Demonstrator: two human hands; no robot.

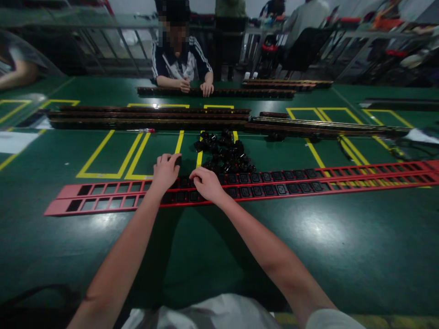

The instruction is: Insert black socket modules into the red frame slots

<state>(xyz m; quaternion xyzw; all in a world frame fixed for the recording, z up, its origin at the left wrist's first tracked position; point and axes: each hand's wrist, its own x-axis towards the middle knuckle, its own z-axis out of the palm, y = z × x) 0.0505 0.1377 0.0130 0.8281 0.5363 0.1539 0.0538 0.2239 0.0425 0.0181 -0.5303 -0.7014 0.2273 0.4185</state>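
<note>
Two long red strips (61,206) with rows of rectangular openings lie side by side across the green table. Black power sockets (257,191) fill the openings along their middle part; openings toward both ends show the table through them. My left hand (165,172) is closed over the upper strip, with a black socket (178,161) at its fingertips. Just to the right, my right hand (207,183) is curled low over the strips, fingertips pointing left. Whatever its fingers hold is hidden. Just beyond the strips lies a heap of loose black sockets (228,153).
Long dark strips (147,119) lie in a bundle across the table beyond the heap. A co-worker (181,64) sits opposite, hands on another dark strip (247,92). Yellow tape outlines (99,155) mark the tabletop. A red-tipped tool (149,130) lies near the bundle.
</note>
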